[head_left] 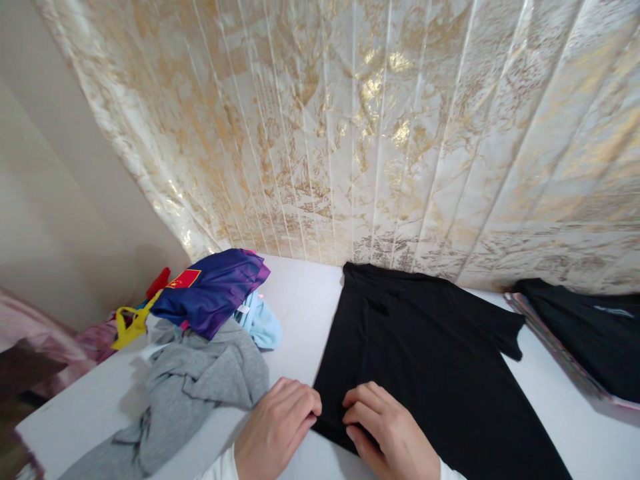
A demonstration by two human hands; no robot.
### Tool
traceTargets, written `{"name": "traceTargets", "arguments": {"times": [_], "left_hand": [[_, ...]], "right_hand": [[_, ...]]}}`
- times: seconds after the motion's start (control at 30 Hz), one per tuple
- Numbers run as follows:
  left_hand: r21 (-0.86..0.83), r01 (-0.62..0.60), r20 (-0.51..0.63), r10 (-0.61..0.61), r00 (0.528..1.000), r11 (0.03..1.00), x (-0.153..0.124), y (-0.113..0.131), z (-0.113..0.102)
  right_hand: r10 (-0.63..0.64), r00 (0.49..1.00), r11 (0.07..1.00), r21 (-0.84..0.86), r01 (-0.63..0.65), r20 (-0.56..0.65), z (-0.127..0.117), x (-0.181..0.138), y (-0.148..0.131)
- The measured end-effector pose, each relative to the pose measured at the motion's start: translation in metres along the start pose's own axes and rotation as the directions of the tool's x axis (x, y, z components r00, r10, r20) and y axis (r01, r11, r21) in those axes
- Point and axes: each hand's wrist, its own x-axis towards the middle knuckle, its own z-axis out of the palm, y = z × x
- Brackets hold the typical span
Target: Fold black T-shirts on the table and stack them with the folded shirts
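A black T-shirt (430,353) lies on the white table with its left side folded inward and one short sleeve spread to the right. My left hand (280,427) is closed at the shirt's near left corner, its fingers and thumb pinched on the edge of the cloth. Just to the right, my right hand (390,433) has curled fingers gripping the fabric near the bottom hem. Part of what lies under its fingertips is hidden.
Left of my hands, a grey garment (205,373) lies crumpled under a purple garment (215,287) and a light blue cloth (263,323). A yellow strap (130,327) hangs there. Folded dark clothes (590,333) are stacked at right. A gold-patterned curtain (340,133) hangs behind the table (305,293).
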Motion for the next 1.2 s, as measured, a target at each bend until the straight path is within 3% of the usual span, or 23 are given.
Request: {"name": "traceTargets", "arguments": {"times": [0.2,0.6,0.87,1.2], "left_hand": [[-0.028,-0.085,-0.035,0.084,0.996,0.996,-0.001,-0.005,0.005],[0.074,-0.114,-0.011,0.115,0.993,0.991,-0.005,-0.009,0.008],[0.062,-0.139,-0.009,0.14,0.99,0.988,-0.009,-0.012,0.01],[0.14,-0.166,0.096,0.154,0.983,0.976,0.0,-0.003,0.005]], "right_hand": [[0.029,1.0,0.999,-0.038,-0.029,-0.007,0.002,0.0,0.0],[0.014,0.998,0.989,-0.15,-0.005,0.058,0.002,-0.007,0.003],[-0.091,0.995,0.962,-0.264,0.074,-0.052,0.005,-0.008,0.005],[-0.093,0.996,0.954,-0.286,0.087,-0.009,0.005,-0.013,0.006]]}}
